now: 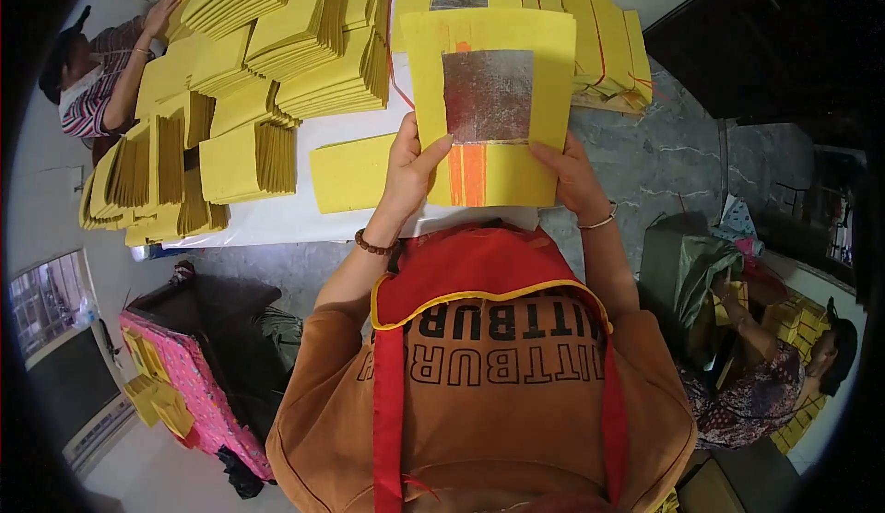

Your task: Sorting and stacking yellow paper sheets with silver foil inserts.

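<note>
I hold a stack of yellow paper sheets [544,61] up in front of me, above the white table [350,130]. The top sheet bears a silver foil square [487,95] with an orange stripe [468,175] below it. My left hand [410,167] grips the stack's lower left edge, its thumb resting on the foil's corner. My right hand [572,176] grips the lower right edge. A beaded bracelet circles my left wrist and a thin bangle my right.
Several piles of yellow paper [304,38] cover the table, with bundled ones [604,38] at the far right and one pile [350,172] beside my left hand. A person [97,80] works at the far left. Another person [784,365] sits at the right among yellow stacks.
</note>
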`<action>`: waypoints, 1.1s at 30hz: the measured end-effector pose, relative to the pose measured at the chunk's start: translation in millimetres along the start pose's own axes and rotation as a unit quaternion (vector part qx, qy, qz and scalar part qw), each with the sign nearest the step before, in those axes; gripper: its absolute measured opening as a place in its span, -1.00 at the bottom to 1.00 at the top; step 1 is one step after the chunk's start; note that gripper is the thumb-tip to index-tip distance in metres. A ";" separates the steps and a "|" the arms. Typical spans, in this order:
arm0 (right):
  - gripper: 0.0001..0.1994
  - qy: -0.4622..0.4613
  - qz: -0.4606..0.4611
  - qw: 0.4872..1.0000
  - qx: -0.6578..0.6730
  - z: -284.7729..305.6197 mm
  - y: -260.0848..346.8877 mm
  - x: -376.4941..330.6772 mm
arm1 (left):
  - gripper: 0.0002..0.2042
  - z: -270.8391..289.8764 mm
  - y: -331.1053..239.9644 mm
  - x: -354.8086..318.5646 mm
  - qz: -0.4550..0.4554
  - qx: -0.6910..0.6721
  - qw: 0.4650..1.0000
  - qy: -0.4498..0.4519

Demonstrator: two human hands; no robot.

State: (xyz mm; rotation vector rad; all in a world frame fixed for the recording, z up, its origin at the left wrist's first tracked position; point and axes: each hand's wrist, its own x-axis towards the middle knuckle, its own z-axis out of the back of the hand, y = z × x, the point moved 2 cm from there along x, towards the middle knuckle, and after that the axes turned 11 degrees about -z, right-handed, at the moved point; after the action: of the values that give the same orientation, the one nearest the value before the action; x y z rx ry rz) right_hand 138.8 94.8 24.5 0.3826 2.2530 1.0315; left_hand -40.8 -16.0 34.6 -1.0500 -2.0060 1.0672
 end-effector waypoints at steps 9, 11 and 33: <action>-0.75 -0.020 0.095 0.975 -0.198 -4.6 41.5 -12.7 | -0.54 4.1 -81.2 60.4 -0.120 -0.007 0.987 0.110; -0.79 -0.033 0.145 0.974 -0.170 -0.6 32.0 1.3 | -0.59 4.0 -70.6 59.9 -0.109 0.087 0.979 0.149; -0.81 -0.008 0.115 0.986 -0.122 12.6 16.9 41.2 | -0.81 40.3 12.0 41.9 -0.076 0.505 0.835 0.202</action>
State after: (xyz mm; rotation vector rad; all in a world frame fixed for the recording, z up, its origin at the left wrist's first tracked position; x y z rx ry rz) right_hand 115.5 133.4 13.7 0.5510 2.0704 1.4012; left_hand -89.2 9.6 11.6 -0.4497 -0.9044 1.4051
